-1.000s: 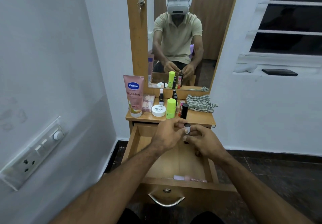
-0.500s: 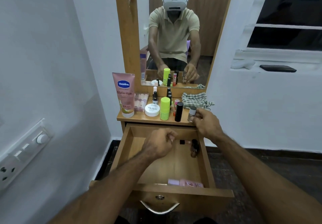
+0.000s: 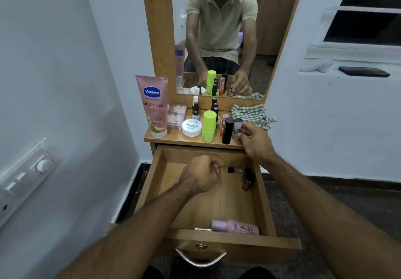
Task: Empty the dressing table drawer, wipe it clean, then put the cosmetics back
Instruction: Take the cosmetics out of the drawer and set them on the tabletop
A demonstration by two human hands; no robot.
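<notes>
The wooden drawer of the dressing table stands pulled out. In it lie a small black-capped bottle, a dark item beside it, and a pink bottle at the front. My left hand hovers over the drawer as a curled fist, just left of the black-capped bottle, with nothing visible in it. My right hand pinches a small clear bottle with a silver cap, which stands on the table top next to a black tube.
On the table top stand a pink Vaseline tube, a white nail polish jar, a green tube and a checked cloth. A mirror rises behind. A switch panel is on the left wall.
Both hands held the small silver-capped bottle over the drawer a second ago. My right hand carried it up to the table top beside the black tube. My left hand dropped into the drawer.
</notes>
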